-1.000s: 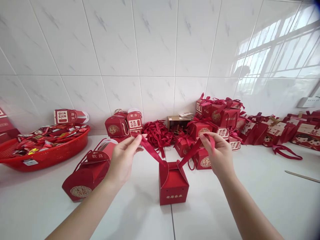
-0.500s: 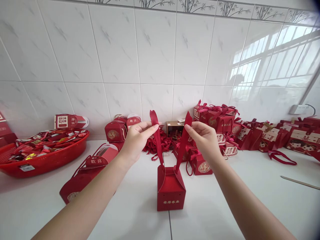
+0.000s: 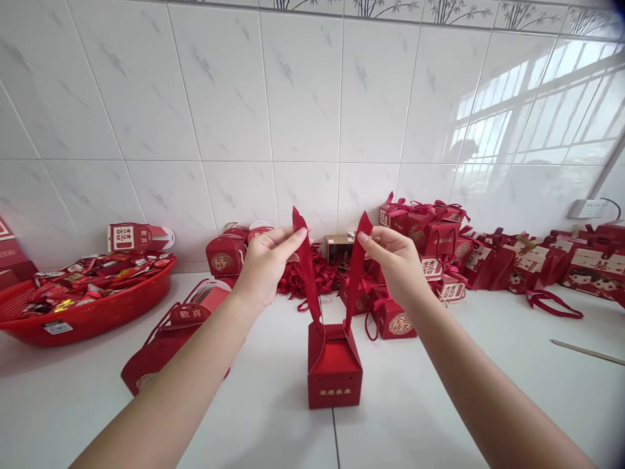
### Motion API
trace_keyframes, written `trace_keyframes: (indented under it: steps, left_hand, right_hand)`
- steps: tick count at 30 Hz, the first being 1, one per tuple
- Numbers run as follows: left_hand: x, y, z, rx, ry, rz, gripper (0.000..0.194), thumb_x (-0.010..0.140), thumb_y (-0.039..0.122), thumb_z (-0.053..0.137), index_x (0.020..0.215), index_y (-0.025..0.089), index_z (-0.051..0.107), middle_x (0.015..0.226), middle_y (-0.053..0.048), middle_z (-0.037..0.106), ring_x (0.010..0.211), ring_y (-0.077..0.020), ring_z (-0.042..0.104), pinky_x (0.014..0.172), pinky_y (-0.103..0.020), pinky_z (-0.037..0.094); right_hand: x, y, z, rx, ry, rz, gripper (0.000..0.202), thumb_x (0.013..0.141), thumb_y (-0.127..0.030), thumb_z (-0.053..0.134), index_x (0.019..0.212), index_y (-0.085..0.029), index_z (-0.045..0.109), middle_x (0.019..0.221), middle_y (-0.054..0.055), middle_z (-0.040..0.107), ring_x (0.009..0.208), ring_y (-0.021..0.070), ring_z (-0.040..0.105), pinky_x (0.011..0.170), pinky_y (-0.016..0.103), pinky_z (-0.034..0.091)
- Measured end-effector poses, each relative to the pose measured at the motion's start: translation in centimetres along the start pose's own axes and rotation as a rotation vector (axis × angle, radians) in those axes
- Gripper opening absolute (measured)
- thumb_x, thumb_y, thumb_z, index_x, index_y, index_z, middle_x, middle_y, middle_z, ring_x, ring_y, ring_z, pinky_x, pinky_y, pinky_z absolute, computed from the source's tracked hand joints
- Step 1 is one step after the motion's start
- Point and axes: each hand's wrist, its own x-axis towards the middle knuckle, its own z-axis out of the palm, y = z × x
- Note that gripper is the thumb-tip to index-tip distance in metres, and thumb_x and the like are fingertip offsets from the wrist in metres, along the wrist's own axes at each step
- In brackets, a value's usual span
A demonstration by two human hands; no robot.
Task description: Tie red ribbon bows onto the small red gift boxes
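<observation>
A small red gift box (image 3: 334, 384) with gold characters stands upright on the white table. Two ends of a red ribbon (image 3: 307, 280) rise from its top in a V. My left hand (image 3: 273, 264) pinches the left end near its tip, between thumb and fingers. The right end is pinched the same way by my right hand (image 3: 393, 257). Both hands are above the box and apart from each other; the ribbon ends are not crossed.
To the left are a red basket (image 3: 97, 312) of packets and a red box (image 3: 166, 345) with a cord. Behind lie a ribbon heap (image 3: 307, 277) and a small carton (image 3: 336, 247). Stacked boxes (image 3: 424, 238), gift bags (image 3: 522, 264) and a thin strip (image 3: 586, 352) are on the right.
Both hands still pinch the ribbon ends, which have been drawn slightly higher. The whole view has shifted a little; the box stays in place.
</observation>
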Motion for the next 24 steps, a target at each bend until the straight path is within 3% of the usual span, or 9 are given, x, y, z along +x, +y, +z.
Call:
trace_keyframes:
  steps: [6, 14, 20, 24]
  left_hand:
    - [-0.5, -0.1, 0.1, 0.019, -0.002, 0.017, 0.028, 0.069, 0.039, 0.075, 0.086, 0.017, 0.075, 0.084, -0.007, 0.074, 0.086, -0.0208, 0.066, 0.076, -0.031, 0.052]
    - [-0.6, 0.7, 0.4, -0.035, -0.010, 0.073, 0.026, 0.071, 0.037, 0.074, 0.087, 0.017, 0.073, 0.076, -0.004, 0.071, 0.077, -0.0186, 0.068, 0.074, -0.032, 0.054]
    - [-0.6, 0.6, 0.4, -0.031, -0.079, 0.059, 0.024, 0.078, 0.035, 0.068, 0.091, 0.016, 0.068, 0.074, -0.001, 0.069, 0.073, -0.0159, 0.067, 0.071, -0.030, 0.055]
    - [-1.1, 0.6, 0.5, 0.076, -0.169, 0.058, 0.029, 0.081, 0.035, 0.065, 0.104, 0.019, 0.057, 0.066, 0.002, 0.067, 0.068, -0.0129, 0.064, 0.066, -0.025, 0.052]
  right_hand:
    - [0.0, -0.6, 0.1, 0.040, -0.012, 0.010, 0.019, 0.074, -0.037, 0.069, 0.079, -0.019, 0.066, 0.075, -0.001, 0.063, 0.072, 0.0120, 0.057, 0.067, 0.026, 0.046]
    - [0.0, -0.6, -0.1, 0.120, -0.023, 0.027, 0.016, 0.074, -0.035, 0.070, 0.077, -0.020, 0.065, 0.069, -0.003, 0.062, 0.062, 0.0086, 0.055, 0.058, 0.022, 0.046]
    - [0.1, -0.7, 0.0, 0.208, -0.117, 0.052, 0.018, 0.077, -0.035, 0.068, 0.082, -0.018, 0.063, 0.075, 0.000, 0.065, 0.067, 0.0115, 0.062, 0.068, 0.027, 0.052]
    - [-0.1, -0.9, 0.8, 0.169, -0.151, 0.145, 0.021, 0.076, -0.033, 0.069, 0.085, -0.017, 0.060, 0.066, -0.001, 0.064, 0.054, 0.0094, 0.057, 0.054, 0.024, 0.047]
